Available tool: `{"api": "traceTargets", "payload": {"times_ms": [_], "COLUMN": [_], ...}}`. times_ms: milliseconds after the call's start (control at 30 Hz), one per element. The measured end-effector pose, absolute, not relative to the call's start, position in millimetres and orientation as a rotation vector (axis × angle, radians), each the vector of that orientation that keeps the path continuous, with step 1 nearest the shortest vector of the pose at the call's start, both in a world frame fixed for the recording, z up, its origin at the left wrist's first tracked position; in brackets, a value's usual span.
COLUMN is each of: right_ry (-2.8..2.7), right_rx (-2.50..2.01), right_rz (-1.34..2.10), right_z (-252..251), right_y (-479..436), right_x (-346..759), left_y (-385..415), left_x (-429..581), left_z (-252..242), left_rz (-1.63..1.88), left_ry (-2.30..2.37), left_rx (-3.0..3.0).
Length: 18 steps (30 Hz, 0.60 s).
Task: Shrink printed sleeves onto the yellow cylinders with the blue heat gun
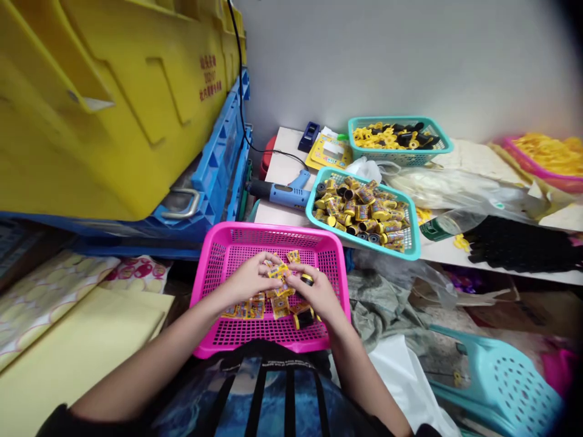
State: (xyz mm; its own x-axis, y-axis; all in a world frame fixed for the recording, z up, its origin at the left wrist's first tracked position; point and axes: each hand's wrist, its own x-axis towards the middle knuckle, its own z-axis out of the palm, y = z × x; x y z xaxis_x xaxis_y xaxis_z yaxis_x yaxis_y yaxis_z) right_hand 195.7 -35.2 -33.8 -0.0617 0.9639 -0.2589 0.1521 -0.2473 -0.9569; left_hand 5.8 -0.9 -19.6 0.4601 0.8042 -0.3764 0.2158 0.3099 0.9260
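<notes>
A pink plastic basket [237, 246] rests on my lap, with several small yellow printed labels [255, 306] scattered on its mesh floor. My left hand [248, 279] and my right hand [316, 291] meet over the basket's middle and pinch one yellow label [280, 271] between their fingertips. My right hand also holds a small black-and-yellow roll [307, 279]. Another such roll [303, 317] lies in the basket just below my right hand.
A teal basket [412, 237] of labelled rolls stands on the white table, with a second teal basket [444, 144] of yellow and black parts behind it. A blue glue gun [285, 193] lies to the left. Yellow crates [113, 103] tower at left; a teal chair [501, 382] sits at lower right.
</notes>
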Motion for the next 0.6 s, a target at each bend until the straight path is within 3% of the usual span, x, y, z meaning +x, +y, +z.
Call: {"api": "traceTargets", "payload": {"times_ms": [233,600], "right_ry": [-1.082,-0.904], "right_rx": [-1.428,-1.202], "right_rz": [1.472,1.658], "right_z": [-32.8,-6.9], "right_y": [-17.5,-8.1], "right_x": [164.1,195.7], "left_y": [-11.0,-2.7], "left_x": [2.6,-21.3], "left_z": [-18.3,-19.8], "left_rz": [0.853,0.913], "left_ry": [1.156,1.190], "left_rx": [0.943,1.168]}}
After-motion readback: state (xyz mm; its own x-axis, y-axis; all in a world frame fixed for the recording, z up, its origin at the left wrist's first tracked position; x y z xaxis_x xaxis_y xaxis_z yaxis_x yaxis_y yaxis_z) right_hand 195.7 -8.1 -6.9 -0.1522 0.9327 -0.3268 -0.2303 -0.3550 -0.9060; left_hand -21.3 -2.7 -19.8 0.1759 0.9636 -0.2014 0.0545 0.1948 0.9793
